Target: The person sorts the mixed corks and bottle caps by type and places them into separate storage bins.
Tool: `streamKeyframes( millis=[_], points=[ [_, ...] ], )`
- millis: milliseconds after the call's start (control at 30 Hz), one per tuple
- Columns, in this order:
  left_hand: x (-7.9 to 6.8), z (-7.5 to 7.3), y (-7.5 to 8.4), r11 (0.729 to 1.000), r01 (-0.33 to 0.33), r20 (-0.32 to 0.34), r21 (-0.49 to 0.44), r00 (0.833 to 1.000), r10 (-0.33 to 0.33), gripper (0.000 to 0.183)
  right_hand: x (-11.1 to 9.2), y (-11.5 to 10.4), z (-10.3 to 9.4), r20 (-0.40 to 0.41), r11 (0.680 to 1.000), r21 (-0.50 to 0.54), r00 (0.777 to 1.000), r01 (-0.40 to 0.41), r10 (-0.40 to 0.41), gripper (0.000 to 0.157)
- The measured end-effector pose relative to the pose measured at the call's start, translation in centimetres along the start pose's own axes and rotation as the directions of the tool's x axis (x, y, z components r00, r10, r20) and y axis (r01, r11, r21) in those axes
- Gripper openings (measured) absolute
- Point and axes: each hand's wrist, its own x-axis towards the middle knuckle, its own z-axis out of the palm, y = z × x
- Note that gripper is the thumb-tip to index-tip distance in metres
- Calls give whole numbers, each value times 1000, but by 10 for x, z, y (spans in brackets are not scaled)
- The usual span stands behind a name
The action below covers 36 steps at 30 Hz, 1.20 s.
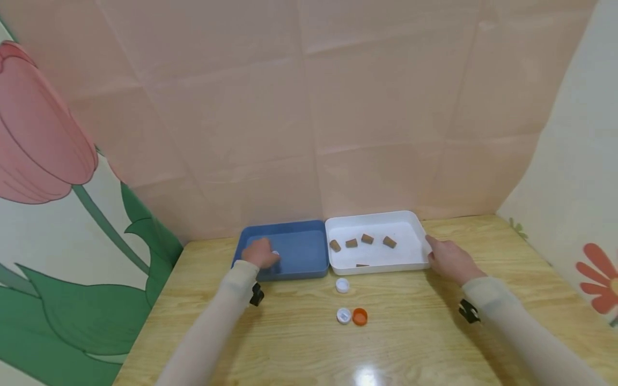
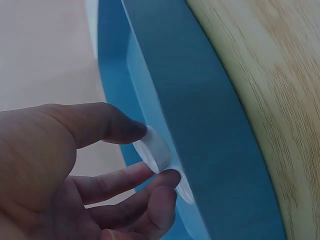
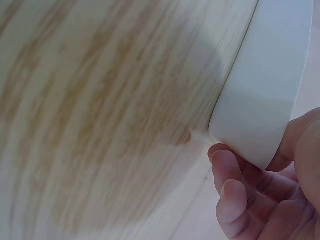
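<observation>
My left hand (image 1: 260, 253) is over the left part of the blue tray (image 1: 304, 246). In the left wrist view its thumb and a finger pinch a white bottle cap (image 2: 153, 150) on edge, inside the tray wall. A second white cap (image 2: 185, 192) lies just beyond the fingertips, partly hidden by them. With my right hand (image 1: 451, 261) I grip the right end of the white tray (image 1: 410, 260). The right wrist view shows the thumb over the rim and the fingers curled outside, by the tray's lower corner (image 3: 250, 125).
Several brown cork stoppers (image 1: 367, 239) lie in the white tray. In front of the trays, a white cap (image 1: 342, 285), another white cap (image 1: 344, 316) and an orange cap (image 1: 360, 317) lie on the wooden table (image 1: 289, 343). A pinkish sheet (image 1: 309, 107) hangs behind the trays.
</observation>
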Motion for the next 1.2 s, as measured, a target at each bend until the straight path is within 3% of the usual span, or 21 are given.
streamKeyframes(
  millis=[167,300,700,933,1200],
  points=[
    [7,-3,-13,999,40,23,10,999,-40,28,0,0,0,-2,1000,-1,1000,8,-8,51],
    [11,-6,-22,998,54,40,16,998,-55,34,1,0,0,-1,1000,1,1000,1,-1,52],
    [10,-12,-33,995,96,8,0,995,-96,21,-1,0,-1,-7,1000,-3,1000,14,-14,52],
    [14,-10,-48,995,102,-3,3,995,-102,15,0,0,2,-1,1000,1,1000,21,-21,52],
    [15,-16,-50,988,152,20,-19,988,-151,24,-1,-3,-2,11,1000,9,1000,-1,1,53]
  ],
)
